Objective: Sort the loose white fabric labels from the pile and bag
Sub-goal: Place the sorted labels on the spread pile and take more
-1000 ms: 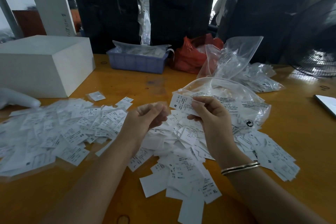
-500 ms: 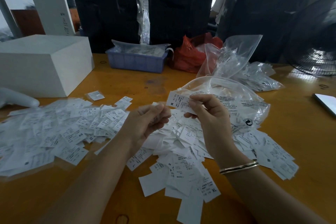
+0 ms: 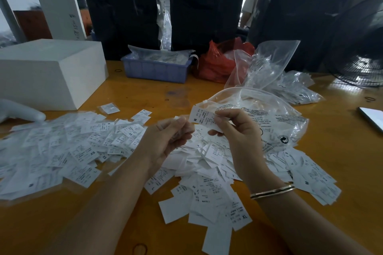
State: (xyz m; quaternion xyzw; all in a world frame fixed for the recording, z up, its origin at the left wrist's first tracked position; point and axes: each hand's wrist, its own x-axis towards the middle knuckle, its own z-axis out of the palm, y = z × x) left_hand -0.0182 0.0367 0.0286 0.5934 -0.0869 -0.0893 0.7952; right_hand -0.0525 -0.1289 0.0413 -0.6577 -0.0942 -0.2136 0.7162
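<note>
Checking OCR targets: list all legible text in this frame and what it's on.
"M": white fabric label pinched in the right hand.
"XS": label in the left spread.
"XL": label at the near pile's edge.
"M": label at right.
Fine print on labels, clear plastic bag, white post: unreadable.

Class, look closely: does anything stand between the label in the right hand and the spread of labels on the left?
Yes: the left hand hovers between the held label and the left spread.

Both forearms reach forward, hands raised close together. Right hand [image 3: 238, 130] has thumb and fingers curled in a pinch, bangle on wrist. Left hand [image 3: 167, 136] blurred, fingers curled toward right hand.
</note>
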